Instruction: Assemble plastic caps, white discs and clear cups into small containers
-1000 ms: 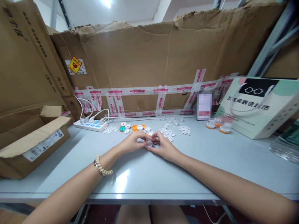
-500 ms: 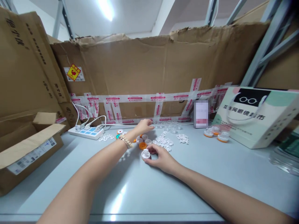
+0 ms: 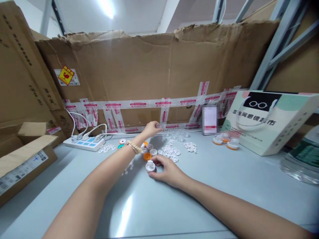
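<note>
My left hand (image 3: pixel 150 128) reaches to the back of the table, its fingers pinched on a small clear plastic cap (image 3: pixel 159 126). Beside it lies a group of similar clear caps (image 3: pixel 180 134). Nearer to me, my right hand (image 3: pixel 167 170) grips a white round case (image 3: pixel 150 167) by its side, with small white parts standing up inside it. Just behind that case are an orange round case (image 3: pixel 147 156) and several white ones, partly hidden by my left wrist. Small flat white pieces (image 3: pixel 169 151) lie in a pile behind my right hand, with another white pile (image 3: pixel 190 147) to its right.
A power strip (image 3: pixel 84 143) with plugged cables and an open carton (image 3: pixel 30 162) stand at left. At right are finished-looking orange-and-white round pieces (image 3: pixel 233 144), a phone (image 3: pixel 210 120), a paper bag (image 3: pixel 251 132) and a clear bottle (image 3: pixel 302 159). A large cardboard sheet (image 3: pixel 139 69) walls the back.
My left hand has closed on a clear cap at the back, where its fingers were reaching before. My right hand keeps hold of the white case. The whole view has shifted slightly.
</note>
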Available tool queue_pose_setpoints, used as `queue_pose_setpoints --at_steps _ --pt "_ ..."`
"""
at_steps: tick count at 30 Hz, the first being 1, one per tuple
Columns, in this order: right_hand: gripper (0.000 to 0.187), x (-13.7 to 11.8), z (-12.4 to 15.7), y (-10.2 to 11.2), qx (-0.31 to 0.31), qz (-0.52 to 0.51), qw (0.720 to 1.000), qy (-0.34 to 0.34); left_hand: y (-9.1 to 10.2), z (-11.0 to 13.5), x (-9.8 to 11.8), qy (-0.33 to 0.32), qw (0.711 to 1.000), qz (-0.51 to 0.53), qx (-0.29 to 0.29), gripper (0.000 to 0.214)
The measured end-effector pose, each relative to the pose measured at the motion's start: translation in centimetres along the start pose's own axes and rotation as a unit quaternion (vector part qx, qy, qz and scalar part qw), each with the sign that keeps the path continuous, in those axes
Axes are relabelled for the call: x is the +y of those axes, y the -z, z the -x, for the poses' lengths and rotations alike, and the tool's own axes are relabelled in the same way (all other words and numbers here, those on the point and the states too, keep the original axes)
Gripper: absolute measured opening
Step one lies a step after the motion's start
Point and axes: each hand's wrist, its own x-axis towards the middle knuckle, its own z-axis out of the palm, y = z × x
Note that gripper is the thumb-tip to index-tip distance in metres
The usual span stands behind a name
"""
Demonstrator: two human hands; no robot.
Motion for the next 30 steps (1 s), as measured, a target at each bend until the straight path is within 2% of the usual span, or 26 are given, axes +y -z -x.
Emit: queue_pose_setpoints --at_steps 4,8,11,14,16,21,30 --pt "0.032 -0.1 0.1 0.1 -0.001 0.0 1.0 -0.009 3.1 5.8 1.4 -0.063 0.994 0.082 -0.045 0.03" --pt "0.034 0.0 0.0 0.0 -0.022 -0.057 0.998 -0.01 4.6 12.8 1.9 -0.109 0.978 0.158 -0.085 0.034" --pt "0.033 0.3 -0.2 -0.2 -0.032 -0.167 0.985 -0.02 4.6 15.7 1.4 -0.136 0.969 0.207 -0.021 0.028" --pt "0.038 0.4 -0.5 -0.4 -0.028 -0.267 0.962 -0.045 4.2 16.4 0.6 -0.137 0.962 0.231 0.048 0.027" --pt "0.042 0.2 -0.6 -0.4 -0.028 -0.296 0.953 -0.059 3.9 16.3 0.2 -0.129 0.954 0.262 0.065 0.028" --pt "0.045 -0.9 -0.3 0.2 -0.033 -0.328 0.941 -0.075 3.4 16.4 0.2 -0.106 0.936 0.329 0.067 0.03" --pt "0.041 -1.9 0.3 0.6 -0.066 -0.317 0.944 -0.067 3.5 16.9 -0.1 -0.125 0.951 0.276 0.061 0.032"
